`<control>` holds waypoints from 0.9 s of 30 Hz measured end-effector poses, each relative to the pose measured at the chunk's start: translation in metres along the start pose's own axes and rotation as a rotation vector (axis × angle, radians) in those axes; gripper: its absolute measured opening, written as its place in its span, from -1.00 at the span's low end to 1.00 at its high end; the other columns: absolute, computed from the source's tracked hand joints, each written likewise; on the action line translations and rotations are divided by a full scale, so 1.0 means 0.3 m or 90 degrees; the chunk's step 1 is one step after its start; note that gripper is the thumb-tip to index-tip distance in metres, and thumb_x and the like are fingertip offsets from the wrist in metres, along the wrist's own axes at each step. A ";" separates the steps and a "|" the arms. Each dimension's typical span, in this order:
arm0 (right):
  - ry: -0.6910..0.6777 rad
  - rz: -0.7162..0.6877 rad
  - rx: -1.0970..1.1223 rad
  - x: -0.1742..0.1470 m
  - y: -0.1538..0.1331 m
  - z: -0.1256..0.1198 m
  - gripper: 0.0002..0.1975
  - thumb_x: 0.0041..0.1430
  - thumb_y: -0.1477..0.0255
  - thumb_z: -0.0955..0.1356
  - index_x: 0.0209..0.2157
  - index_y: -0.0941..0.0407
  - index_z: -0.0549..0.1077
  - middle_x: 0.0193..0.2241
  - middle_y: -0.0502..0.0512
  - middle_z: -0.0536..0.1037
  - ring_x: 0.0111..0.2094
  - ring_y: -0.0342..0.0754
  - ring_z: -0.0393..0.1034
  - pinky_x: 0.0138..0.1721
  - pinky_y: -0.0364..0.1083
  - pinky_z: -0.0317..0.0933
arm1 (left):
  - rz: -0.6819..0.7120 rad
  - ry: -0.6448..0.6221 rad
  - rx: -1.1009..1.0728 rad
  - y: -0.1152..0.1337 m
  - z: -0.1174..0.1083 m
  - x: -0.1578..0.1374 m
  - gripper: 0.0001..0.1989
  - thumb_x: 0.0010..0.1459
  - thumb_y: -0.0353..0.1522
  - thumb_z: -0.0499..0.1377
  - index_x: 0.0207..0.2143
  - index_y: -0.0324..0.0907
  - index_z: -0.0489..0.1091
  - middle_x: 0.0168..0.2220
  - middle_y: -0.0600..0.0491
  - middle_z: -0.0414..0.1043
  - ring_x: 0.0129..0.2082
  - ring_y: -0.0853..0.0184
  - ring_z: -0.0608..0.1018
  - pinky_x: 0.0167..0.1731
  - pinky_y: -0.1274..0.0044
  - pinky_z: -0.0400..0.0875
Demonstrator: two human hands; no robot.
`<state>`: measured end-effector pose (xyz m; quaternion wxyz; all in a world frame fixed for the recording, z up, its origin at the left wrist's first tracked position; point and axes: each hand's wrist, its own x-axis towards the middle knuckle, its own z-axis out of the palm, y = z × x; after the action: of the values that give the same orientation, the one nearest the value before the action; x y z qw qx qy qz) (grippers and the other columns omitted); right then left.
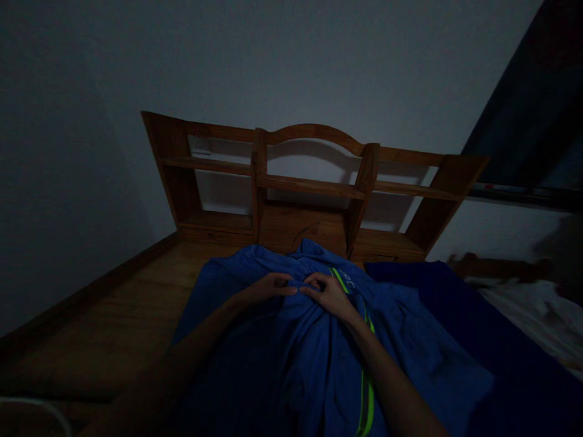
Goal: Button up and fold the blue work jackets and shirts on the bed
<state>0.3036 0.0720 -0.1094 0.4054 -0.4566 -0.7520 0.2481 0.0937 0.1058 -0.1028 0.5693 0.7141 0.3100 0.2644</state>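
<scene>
A blue garment point(314, 364), which looks like a jacket or work shirt, lies spread out in front of me. A yellow-green stripe runs down it, with pale letters near the top. My left hand point(273, 286) pinches a fold of its cloth between thumb and fingers. Close beside it, my right hand point(330, 295) pinches the same front part, a little left of the stripe. The fingertips of both hands almost meet. Whether a button sits between them is too dark to make out.
A wooden headboard with shelves point(314, 188) stands against the pale wall point(291, 67). Bare wooden boards point(113, 315) lie to the left. On the right are a dark blue cloth point(501, 352) and whitish bedding point(542, 309). A pale curved rim point(40, 402) shows at bottom left.
</scene>
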 end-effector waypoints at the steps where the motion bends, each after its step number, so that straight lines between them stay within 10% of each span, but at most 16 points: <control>1: -0.002 0.003 0.004 -0.001 -0.001 0.000 -0.77 0.03 0.24 0.38 -0.36 0.11 0.48 -0.52 -0.07 0.31 -0.43 -0.17 0.21 -0.36 -0.19 0.07 | 0.000 0.009 0.012 -0.002 0.000 0.002 -0.62 -0.07 -0.14 0.25 -0.36 -0.29 0.35 -0.53 0.16 0.15 -0.53 0.49 0.22 -0.54 0.65 0.09; 27: 0.000 0.018 0.019 -0.005 -0.004 0.008 -0.74 0.04 0.22 0.37 -0.33 0.13 0.45 -0.50 -0.06 0.32 -0.42 -0.16 0.21 -0.35 -0.19 0.07 | 0.158 0.136 0.152 -0.032 0.022 0.011 -0.70 -0.01 -0.23 0.23 -0.28 -0.26 0.35 -0.35 0.07 0.41 -0.33 0.41 0.46 -0.25 0.60 0.34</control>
<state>0.3014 0.0702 -0.1104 0.4088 -0.4613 -0.7416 0.2648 0.0992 0.1056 -0.1135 0.4075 0.7773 0.3075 0.3678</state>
